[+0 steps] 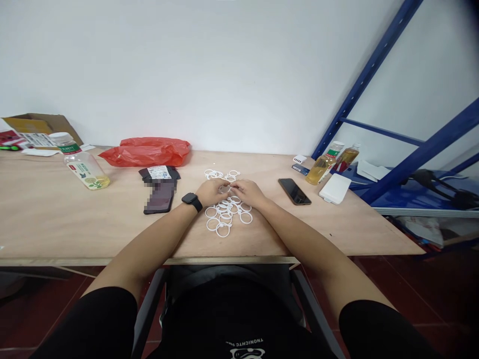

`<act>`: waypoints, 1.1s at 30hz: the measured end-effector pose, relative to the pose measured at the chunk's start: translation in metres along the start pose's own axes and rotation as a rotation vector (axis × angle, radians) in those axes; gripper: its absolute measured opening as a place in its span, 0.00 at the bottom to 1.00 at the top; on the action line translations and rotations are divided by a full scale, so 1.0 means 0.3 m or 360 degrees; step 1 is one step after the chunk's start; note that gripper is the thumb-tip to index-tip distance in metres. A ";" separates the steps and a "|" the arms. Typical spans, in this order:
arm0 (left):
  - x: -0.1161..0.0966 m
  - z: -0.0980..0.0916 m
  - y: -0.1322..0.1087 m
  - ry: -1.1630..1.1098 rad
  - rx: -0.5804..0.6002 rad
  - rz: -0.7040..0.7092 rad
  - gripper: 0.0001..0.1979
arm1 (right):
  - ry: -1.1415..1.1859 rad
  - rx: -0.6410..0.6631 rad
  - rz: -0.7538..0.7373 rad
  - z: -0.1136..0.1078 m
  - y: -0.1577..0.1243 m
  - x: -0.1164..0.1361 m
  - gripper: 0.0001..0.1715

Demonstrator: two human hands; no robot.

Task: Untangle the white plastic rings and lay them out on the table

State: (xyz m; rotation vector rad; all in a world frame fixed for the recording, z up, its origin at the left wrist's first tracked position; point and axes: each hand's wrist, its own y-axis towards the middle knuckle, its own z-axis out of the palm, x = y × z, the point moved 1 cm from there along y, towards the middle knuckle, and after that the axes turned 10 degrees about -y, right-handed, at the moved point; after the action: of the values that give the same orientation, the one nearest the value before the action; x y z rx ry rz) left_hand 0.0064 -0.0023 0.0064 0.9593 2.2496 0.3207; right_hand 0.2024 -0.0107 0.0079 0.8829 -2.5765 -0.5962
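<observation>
Several white plastic rings (226, 217) lie in a loose heap on the plywood table (56, 219), with a few more rings (219, 174) just behind. My left hand (212, 191), with a black watch at the wrist, and my right hand (249, 192) meet over the heap. Both have their fingers curled and pinched together on a white ring (227, 188) between them.
A dark phone (294, 191) and a white power bank (335, 188) lie to the right, near two bottles of yellow liquid (322, 167). A black packet (160, 187), a red plastic bag (147, 151), a lying bottle (83, 164) and a cardboard box (37, 127) sit to the left. Blue shelving (392, 149) stands at right.
</observation>
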 end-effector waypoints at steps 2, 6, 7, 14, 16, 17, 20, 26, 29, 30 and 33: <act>-0.006 -0.003 0.000 0.0006 -0.0021 -0.0032 0.18 | 0.0044 -0.0031 -0.0019 0.004 0.001 0.000 0.11; -0.018 -0.011 0.000 -0.0024 -0.0012 -0.0015 0.15 | 0.0123 -0.0041 -0.0072 0.012 0.001 0.007 0.13; -0.019 -0.013 -0.001 -0.0036 -0.0006 -0.0017 0.14 | 0.0138 -0.0034 -0.0096 0.014 0.000 0.012 0.13; -0.018 -0.026 -0.002 -0.0212 0.0055 -0.0074 0.12 | 0.0233 -0.0079 -0.0114 0.017 -0.005 0.030 0.13; -0.023 -0.029 -0.001 -0.0199 0.0047 -0.0095 0.12 | 0.0250 -0.0083 -0.0108 0.017 -0.005 0.029 0.13; -0.026 -0.030 -0.001 -0.0185 0.0048 -0.0112 0.12 | 0.0254 -0.0082 -0.0104 0.018 -0.004 0.029 0.13; -0.037 -0.031 0.000 -0.0149 0.0079 -0.0179 0.12 | 0.0257 -0.0079 -0.0083 0.019 -0.003 0.029 0.13; -0.040 -0.031 0.003 -0.0133 0.0029 -0.0172 0.13 | 0.0346 -0.0082 0.0050 0.018 0.002 0.021 0.09; -0.032 -0.027 0.001 -0.0130 0.0091 -0.0135 0.14 | 0.0431 -0.0114 0.0253 0.018 0.003 -0.012 0.11; -0.030 -0.025 0.000 -0.0134 0.0138 -0.0120 0.13 | 0.0429 -0.0128 0.0307 0.018 0.002 -0.028 0.12; -0.027 -0.019 -0.003 -0.0193 0.0273 -0.0069 0.13 | 0.0259 -0.0124 0.0335 0.021 0.001 -0.081 0.13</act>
State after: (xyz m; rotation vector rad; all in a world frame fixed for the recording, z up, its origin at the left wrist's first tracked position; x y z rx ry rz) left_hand 0.0065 -0.0084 0.0140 0.9886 2.2096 0.0491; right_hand 0.2174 0.0067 -0.0018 0.5989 -2.4406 -0.5362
